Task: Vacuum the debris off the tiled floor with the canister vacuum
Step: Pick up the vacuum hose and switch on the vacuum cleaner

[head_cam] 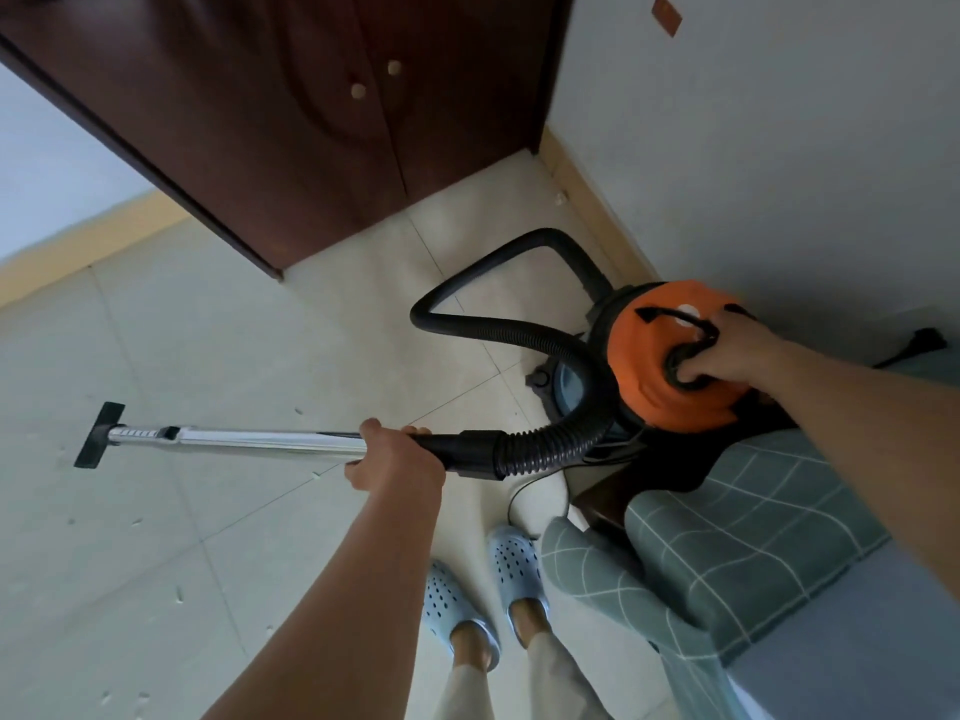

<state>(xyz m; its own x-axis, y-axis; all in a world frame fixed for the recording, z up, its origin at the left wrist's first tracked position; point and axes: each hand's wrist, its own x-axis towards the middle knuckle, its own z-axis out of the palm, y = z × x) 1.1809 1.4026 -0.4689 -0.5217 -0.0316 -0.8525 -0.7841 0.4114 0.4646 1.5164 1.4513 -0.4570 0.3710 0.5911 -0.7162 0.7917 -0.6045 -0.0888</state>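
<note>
Left hand [396, 454] grips wand [249, 440]; right hand [719, 353] holds vacuum [670, 366] handle; risk: hose [519, 335] loop tugs it over; debris [179, 593] near floor [218, 345] bottom edge missed.

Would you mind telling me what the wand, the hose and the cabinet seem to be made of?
Wand: polished metal, likely chrome or steel; mirror-like highlights.
Hose: black ribbed plastic or rubber; it bends in loops.
Cabinet: dark glossy wood or veneer; faint grain, soft sheen.
</note>
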